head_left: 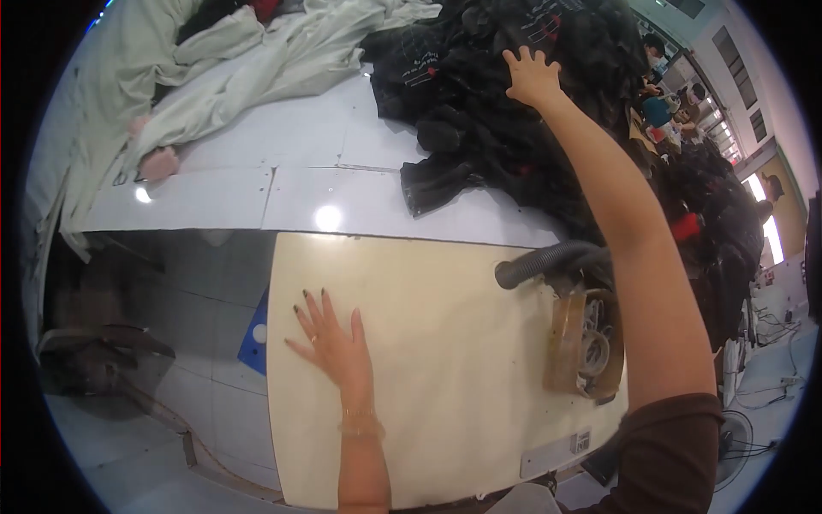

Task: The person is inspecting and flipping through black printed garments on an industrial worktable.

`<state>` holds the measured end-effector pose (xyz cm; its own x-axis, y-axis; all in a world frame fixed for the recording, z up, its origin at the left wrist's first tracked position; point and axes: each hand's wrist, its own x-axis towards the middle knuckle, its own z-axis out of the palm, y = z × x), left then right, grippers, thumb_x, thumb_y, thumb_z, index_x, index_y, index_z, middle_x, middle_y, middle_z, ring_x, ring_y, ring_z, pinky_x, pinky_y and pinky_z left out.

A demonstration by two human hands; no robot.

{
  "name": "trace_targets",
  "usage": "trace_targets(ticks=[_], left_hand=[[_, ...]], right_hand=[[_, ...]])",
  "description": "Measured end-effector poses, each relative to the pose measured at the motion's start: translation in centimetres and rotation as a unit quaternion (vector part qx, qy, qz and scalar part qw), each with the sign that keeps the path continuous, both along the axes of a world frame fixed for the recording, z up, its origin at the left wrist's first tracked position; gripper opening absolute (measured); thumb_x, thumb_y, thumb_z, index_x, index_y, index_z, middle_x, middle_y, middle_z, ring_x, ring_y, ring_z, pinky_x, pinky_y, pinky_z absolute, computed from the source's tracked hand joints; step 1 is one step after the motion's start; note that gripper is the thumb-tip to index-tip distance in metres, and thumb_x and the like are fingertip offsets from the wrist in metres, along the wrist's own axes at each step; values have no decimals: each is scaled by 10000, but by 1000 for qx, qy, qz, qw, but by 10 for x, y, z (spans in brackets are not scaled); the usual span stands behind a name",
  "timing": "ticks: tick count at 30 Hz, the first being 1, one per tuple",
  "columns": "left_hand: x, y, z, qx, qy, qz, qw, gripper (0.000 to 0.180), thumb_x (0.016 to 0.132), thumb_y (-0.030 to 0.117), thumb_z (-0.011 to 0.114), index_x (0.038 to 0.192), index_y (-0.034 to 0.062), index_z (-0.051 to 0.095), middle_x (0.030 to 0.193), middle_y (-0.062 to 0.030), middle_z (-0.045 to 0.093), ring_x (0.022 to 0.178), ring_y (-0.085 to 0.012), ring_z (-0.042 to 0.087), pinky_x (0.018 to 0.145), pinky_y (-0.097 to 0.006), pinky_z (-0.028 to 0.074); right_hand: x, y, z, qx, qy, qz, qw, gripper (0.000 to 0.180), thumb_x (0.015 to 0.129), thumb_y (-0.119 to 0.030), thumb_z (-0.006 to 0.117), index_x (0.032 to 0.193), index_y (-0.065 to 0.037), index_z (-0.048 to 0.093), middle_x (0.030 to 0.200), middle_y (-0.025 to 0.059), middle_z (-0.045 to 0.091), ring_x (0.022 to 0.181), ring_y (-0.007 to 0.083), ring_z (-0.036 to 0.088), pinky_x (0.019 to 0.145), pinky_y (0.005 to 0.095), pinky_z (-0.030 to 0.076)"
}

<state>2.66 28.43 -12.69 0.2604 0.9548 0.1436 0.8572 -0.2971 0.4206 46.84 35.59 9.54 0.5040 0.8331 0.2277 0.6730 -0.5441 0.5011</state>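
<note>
My left hand (336, 341) lies on the cream tabletop (437, 360), its fingers spread and nothing in them. Far out in front, my right arm reaches to a heap of black garments (479, 111). There my right hand (534, 77) has its fingers spread over the dark cloth, touching or just above it; which, I cannot tell. Printed lettering and small red marks show on the black cloth near that hand. One black sleeve (437, 184) hangs toward me across the white table (317, 193).
Pale cloth (248, 86) is draped at the far left. A box (552, 347) holding rolls of tape stands at the tabletop's right, beside a grey corrugated hose (548, 263). Left of the tabletop are a tiled floor (214, 360) and a blue piece (255, 338). Other people are at the far right.
</note>
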Motion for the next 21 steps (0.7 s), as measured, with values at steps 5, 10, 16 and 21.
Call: trace_targets(ticks=[5,10,16,21], left_hand=[[-12,3,4,-37,-4,6,999,589,863,291,640,1402,160,441,1533,-58,315,1426,-314,244,1124,-617,31],[-12,1,4,-81,2,-19,997,579,845,248,628,1387,134,457,1523,-113,323,1417,-364,247,1119,-625,16],[-22,3,4,-102,32,-11,994,551,864,349,549,1351,100,483,1514,-146,329,1413,-409,229,1103,-651,-7],[-20,2,0,-106,40,-20,993,545,853,293,569,1357,104,482,1529,-125,312,1438,-365,190,1124,-607,-6]], right_hand=[[20,57,-84,46,-145,-36,988,1045,641,-430,824,1490,-363,217,1572,52,146,1421,428,132,959,795,226],[87,63,-106,22,-305,-96,947,647,900,-239,522,1466,-429,270,1599,31,82,1425,441,121,936,824,192],[165,61,-62,95,-116,-95,984,573,875,-161,541,1383,-397,417,1576,103,78,1364,536,176,894,793,312],[172,68,-78,90,-47,-130,986,483,859,-146,543,1315,-301,506,1438,134,361,1206,452,472,872,574,483]])
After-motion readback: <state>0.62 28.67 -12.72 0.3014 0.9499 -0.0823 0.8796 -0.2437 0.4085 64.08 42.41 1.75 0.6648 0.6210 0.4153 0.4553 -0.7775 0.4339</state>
